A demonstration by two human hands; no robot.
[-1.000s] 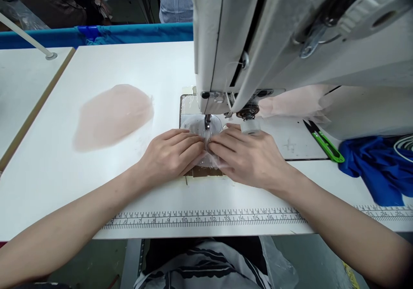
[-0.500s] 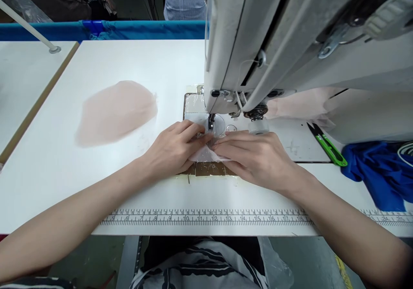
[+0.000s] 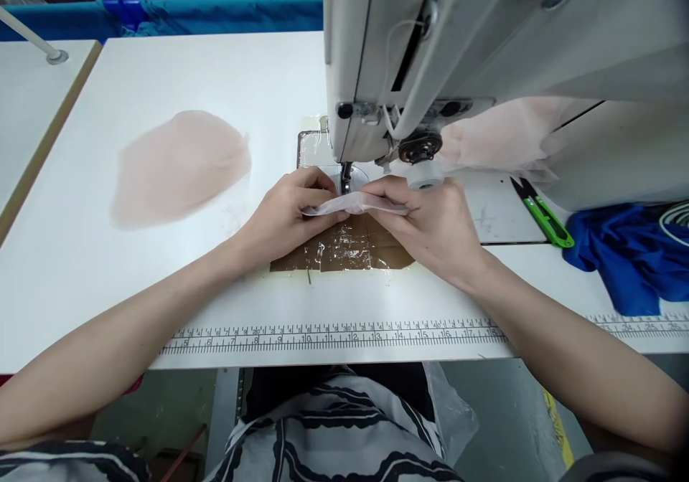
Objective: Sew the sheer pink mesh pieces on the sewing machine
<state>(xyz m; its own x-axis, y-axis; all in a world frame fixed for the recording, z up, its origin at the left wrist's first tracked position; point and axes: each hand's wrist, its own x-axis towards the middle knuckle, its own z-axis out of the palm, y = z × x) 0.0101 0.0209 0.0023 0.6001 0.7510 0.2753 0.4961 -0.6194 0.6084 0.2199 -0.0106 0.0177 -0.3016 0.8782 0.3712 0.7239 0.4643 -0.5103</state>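
Between my two hands a piece of thin, pale sheer fabric [image 3: 355, 203] is held folded, its edge raised toward me. My left hand [image 3: 298, 209] pinches its left side between thumb and fingers. On the right side my right hand [image 3: 425, 220] grips the same fabric, fingers curled over it. Just behind the fabric is the presser foot [image 3: 346, 177] of the sewing machine [image 3: 398, 52]. Whether the fabric lies under the foot is hidden by my fingers. Brown tape [image 3: 344, 245] under clear film shows on the table below my hands.
A pale pink sheer fabric piece [image 3: 180, 170] lies flat on the left. More pink fabric [image 3: 489, 138] is under the machine arm. Green thread snips [image 3: 543, 213] and a blue cloth [image 3: 613, 252] lie right. A printed ruler [image 3: 334, 337] runs along the front edge.
The fabric, lying low between my hands before, is now lifted and folded up near the presser foot. My fingers have shifted grip around it, uncovering more brown tape. The camera view has tilted down.
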